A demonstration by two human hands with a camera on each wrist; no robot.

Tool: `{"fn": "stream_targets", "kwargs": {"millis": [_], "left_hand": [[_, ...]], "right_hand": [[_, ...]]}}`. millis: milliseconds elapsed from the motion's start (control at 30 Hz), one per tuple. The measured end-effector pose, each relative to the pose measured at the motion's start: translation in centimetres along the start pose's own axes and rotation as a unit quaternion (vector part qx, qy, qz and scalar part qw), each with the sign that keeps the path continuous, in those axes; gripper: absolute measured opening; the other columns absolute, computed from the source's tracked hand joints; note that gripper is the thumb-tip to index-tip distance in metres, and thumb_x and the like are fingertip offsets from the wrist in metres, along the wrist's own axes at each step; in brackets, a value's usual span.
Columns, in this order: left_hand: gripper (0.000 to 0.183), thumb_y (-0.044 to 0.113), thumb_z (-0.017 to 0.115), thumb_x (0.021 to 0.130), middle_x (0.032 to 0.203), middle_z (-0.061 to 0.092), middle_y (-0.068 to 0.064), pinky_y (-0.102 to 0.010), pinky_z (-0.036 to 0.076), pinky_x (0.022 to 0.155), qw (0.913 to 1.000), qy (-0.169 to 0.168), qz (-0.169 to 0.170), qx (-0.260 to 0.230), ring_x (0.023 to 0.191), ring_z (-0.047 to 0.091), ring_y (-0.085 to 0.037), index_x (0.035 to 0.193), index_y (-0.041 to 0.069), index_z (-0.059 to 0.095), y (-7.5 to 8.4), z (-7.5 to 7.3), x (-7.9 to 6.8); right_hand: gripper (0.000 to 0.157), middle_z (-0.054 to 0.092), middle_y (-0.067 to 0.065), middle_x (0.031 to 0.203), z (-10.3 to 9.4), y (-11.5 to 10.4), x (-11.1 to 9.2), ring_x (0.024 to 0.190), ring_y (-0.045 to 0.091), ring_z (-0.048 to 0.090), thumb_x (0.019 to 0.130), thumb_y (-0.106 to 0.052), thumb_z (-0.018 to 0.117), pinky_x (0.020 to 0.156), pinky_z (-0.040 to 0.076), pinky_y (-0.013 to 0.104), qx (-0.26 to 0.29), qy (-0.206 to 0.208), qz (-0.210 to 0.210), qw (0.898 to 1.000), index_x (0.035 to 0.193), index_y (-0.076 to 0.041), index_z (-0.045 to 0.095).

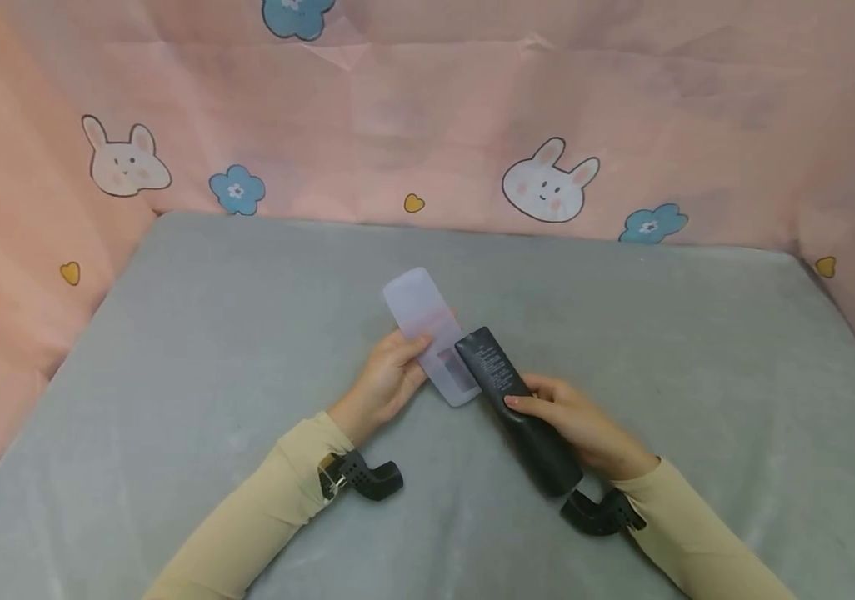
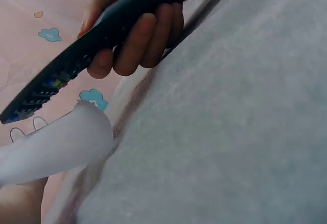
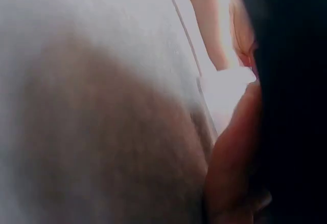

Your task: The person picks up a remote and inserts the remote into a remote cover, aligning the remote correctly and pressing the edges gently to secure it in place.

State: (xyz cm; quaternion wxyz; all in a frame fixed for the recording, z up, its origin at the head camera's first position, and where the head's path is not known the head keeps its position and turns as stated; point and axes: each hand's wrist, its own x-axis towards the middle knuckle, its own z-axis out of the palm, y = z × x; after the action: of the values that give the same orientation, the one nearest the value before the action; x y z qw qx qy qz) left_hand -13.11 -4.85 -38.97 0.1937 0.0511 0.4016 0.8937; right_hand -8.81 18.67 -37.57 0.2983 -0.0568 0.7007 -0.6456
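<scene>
Remote control point(image 1: 532, 440) is gripped by the right hand point(image 1: 585, 427), thumb laid on the printed back and fingers curled round beneath — its buttons point(image 2: 53, 83) are turned downward, as shown from the left wrist. Its printed end is held above the worktop point(image 1: 247, 317), just beside a pale translucent sleeve point(image 1: 435, 325); whether the two touch cannot be told. That sleeve is pinched by the left hand point(image 1: 382, 383), thumb on top, fingers behind. The hard body is judged stiff, fairly light and smooth enough to slip, so it is best held by its long edges near the middle, with no button pressed. The sleeve is probably soft and springy — bent easily, hardly fragile — and is best steadied by its sides. Beyond, a pink patterned cloth point(image 1: 397, 100) is hung.
</scene>
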Motion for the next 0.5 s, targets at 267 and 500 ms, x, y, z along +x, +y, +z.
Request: {"fn": "stream_targets", "kwargs": {"millis": [267,500], "left_hand": [[0.046,-0.005,0.028,0.099,0.149,0.028,-0.026,-0.037,0.035,0.107,0.9996,-0.024,0.009,-0.01,0.133,0.036,-0.034,0.145,-0.008,0.022,0.11,0.36,-0.08],[0.046,-0.005,0.029,0.099,0.148,0.027,-0.027,-0.036,0.033,0.108,0.9991,-0.04,0.017,-0.002,0.133,0.037,-0.033,0.145,-0.009,0.021,0.23,0.36,-0.26]], "right_hand": [[0.043,0.064,0.013,0.097,0.31,0.02,-0.33,0.079,0.017,0.061,0.096,-0.021,0.058,0.069,0.053,0.03,-0.071,-0.012,-0.018,0.997,0.125,0.009,0.05],[0.041,0.063,0.014,0.095,0.49,0.01,-0.3,0.077,0.02,0.061,0.096,-0.023,0.058,0.067,0.053,0.031,-0.118,-0.008,-0.032,0.993,0.125,0.006,0.052]]}}
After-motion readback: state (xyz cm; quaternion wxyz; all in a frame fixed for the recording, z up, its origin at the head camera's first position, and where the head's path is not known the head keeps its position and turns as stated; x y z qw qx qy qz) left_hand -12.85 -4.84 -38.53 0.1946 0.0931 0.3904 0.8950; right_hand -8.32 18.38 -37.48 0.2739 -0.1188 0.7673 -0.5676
